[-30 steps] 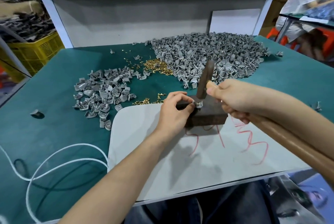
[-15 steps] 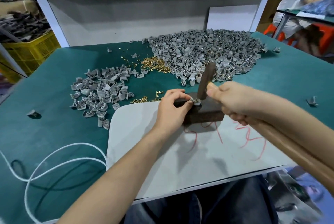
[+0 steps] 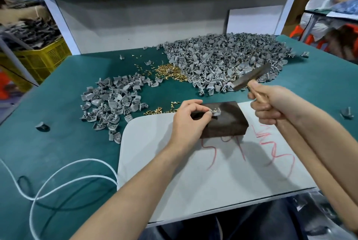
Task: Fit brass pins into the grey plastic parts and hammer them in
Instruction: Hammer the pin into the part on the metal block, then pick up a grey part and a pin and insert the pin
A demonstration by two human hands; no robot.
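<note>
Head view: left hand (image 3: 186, 121) pinches grey part (image 3: 216, 113) between thumb and fingertips on top of dark block (image 3: 228, 123). Brass pin (image 3: 212, 111) shows in it, direction too small to tell. Right hand (image 3: 271, 104) is wrapped round the hammer (image 3: 249, 77) handle. Its blurred head is off the block, up-right of it, long axis lower-left to upper-right. Block sits at far edge of white board (image 3: 213, 172), with bare board nearer.

The worktop (image 3: 67, 143) was teal green. Near its far edge, the plastic parts (image 3: 222, 59) were grey and the pins (image 3: 170, 70) gold. The board (image 3: 213, 181) at the near edge was white with red scribbles, the block (image 3: 228, 123) dark brown, the hammer (image 3: 249, 77) dark-headed with a pale wooden handle.
</note>
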